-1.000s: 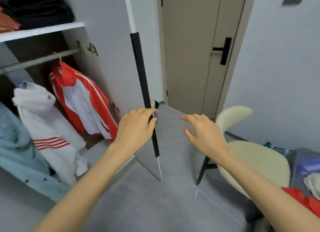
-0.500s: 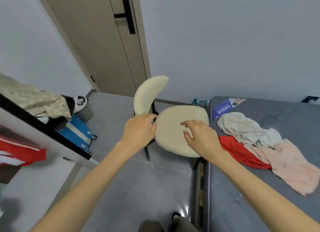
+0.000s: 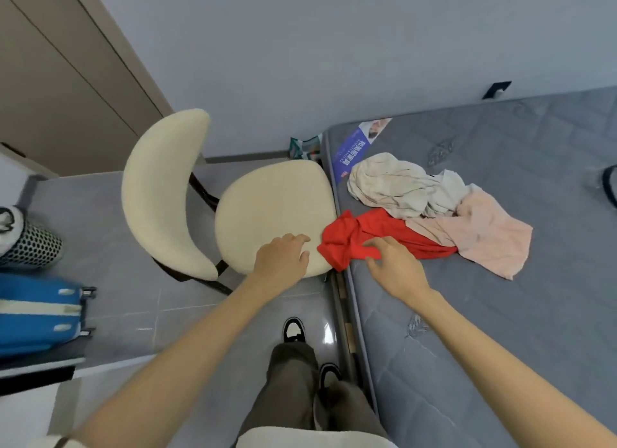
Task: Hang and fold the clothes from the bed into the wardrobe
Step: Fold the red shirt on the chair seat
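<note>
Left hand (image 3: 282, 257) hangs relaxed over the chair (image 3: 267, 203) seat, holding nothing. Right hand (image 3: 394, 265) – fingers spread loosely – touches the red garment (image 3: 347, 238) at the bed (image 3: 500, 330) edge; cream garment (image 3: 390, 183) and pink garment (image 3: 484, 233) lie beyond.

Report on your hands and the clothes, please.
Left hand open over chair seat. Right hand open, touching red garment at bed edge. Pink garment overlaps it.
</note>
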Demonstrator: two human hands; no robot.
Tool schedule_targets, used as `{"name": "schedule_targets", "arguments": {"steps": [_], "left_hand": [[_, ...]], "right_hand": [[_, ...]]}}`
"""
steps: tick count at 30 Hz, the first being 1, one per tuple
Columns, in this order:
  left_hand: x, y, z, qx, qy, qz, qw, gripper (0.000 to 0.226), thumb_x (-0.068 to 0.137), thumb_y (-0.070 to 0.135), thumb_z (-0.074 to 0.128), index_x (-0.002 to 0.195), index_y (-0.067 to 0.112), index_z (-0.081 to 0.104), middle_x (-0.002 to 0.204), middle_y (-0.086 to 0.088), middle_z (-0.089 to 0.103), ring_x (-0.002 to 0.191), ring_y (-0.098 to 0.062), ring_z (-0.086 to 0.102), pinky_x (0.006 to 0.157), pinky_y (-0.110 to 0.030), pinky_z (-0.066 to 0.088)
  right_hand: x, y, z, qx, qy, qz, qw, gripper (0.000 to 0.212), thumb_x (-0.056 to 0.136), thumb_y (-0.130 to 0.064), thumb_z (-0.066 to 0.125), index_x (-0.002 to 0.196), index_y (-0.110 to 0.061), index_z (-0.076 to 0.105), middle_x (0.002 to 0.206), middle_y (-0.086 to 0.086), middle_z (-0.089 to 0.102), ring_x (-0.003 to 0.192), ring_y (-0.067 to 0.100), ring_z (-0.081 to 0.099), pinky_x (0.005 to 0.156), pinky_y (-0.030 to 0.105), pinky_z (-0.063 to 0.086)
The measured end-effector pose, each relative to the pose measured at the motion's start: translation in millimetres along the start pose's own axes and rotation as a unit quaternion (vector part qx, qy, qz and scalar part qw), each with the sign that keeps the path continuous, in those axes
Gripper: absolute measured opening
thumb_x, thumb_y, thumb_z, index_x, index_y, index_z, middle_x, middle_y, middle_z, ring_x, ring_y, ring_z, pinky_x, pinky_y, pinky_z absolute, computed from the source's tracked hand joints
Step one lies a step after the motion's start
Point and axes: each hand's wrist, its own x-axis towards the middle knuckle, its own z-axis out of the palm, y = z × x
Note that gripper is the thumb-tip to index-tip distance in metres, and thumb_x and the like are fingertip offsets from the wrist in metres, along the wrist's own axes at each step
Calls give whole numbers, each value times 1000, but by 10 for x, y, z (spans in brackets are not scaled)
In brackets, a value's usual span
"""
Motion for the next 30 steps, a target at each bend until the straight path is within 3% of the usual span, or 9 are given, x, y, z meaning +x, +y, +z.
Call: {"name": "schedule_targets", "arguments": {"steps": [3, 10, 14, 19, 21, 23, 26, 28, 30], "left_hand": [[392, -60, 199, -26, -54, 4, 998, 42, 99, 30, 38, 141, 24, 40, 134, -5, 52, 120, -25, 50, 92, -36, 43], [1200, -257, 796, -110, -130, -28, 985, 48, 99, 27, 40, 146, 20, 33, 139, -7, 47, 126, -24, 46, 99, -37, 40], [1612, -337, 1245, -165, -153, -58, 973, 52, 98, 26, 43, 148, 16, 28, 142, -9, 44, 128, -24, 45, 102, -37, 39], [2078, -362, 1848, -264, -149, -91, 949, 55, 93, 24, 54, 144, 15, 35, 139, -6, 47, 127, -22, 46, 102, -34, 39], [2208, -352, 2092, -308, -138, -118, 934, 52, 88, 26, 61, 137, 16, 44, 131, -6, 55, 121, -25, 52, 101, -41, 43], [2283, -361, 2353, -337, -111, -153, 922, 45, 82, 25, 68, 123, 14, 53, 117, -7, 62, 109, -26, 57, 95, -44, 46], [2299, -369, 2572, -362, -84, -192, 908, 37, 80, 22, 71, 111, 12, 54, 104, -6, 63, 98, -26, 59, 87, -43, 48], [2281, -376, 2599, -366, -81, -187, 908, 19, 86, 20, 66, 100, 8, 60, 95, -6, 65, 90, -25, 61, 81, -41, 49], [2257, -393, 2531, -380, -61, -179, 906, 14, 91, 17, 60, 95, 4, 63, 91, -6, 64, 87, -24, 60, 75, -33, 46]], "right_hand": [[317, 178, 154, 17, -27, 57, 998, 37, 93, -19, 53, 130, -19, 54, 129, 6, 51, 107, 25, 57, 72, 28, 36], [970, 495, 541, 45, -65, 116, 990, 42, 91, -15, 55, 133, -18, 50, 137, 6, 43, 104, 30, 58, 85, 37, 47], [1334, 739, 763, 34, -78, 122, 989, 52, 90, -13, 54, 141, -19, 42, 147, 5, 33, 117, 28, 53, 84, 36, 45], [1875, 1012, 1104, 36, -92, 109, 989, 64, 90, -11, 54, 147, -27, 31, 157, 5, 18, 127, 29, 48, 90, 39, 47], [2053, 1086, 1255, 43, -92, 99, 990, 68, 89, -11, 53, 149, -30, 27, 152, 7, 27, 122, 30, 51, 87, 38, 47], [2197, 1142, 1384, 30, -110, 97, 989, 71, 89, -14, 55, 150, -32, 23, 138, 7, 38, 105, 31, 58, 74, 36, 47], [2352, 1222, 1518, -42, -133, 87, 986, 57, 88, -23, 60, 141, -33, 40, 127, 6, 37, 92, 28, 59, 67, 32, 43], [2403, 1240, 1552, -65, -132, 76, 986, 34, 87, -24, 62, 121, -27, 56, 118, 5, 37, 95, 26, 55, 68, 32, 43], [2392, 1235, 1550, -48, -117, 47, 991, 24, 86, -20, 63, 110, -21, 60, 112, 4, 38, 100, 23, 49, 66, 31, 41]]}}
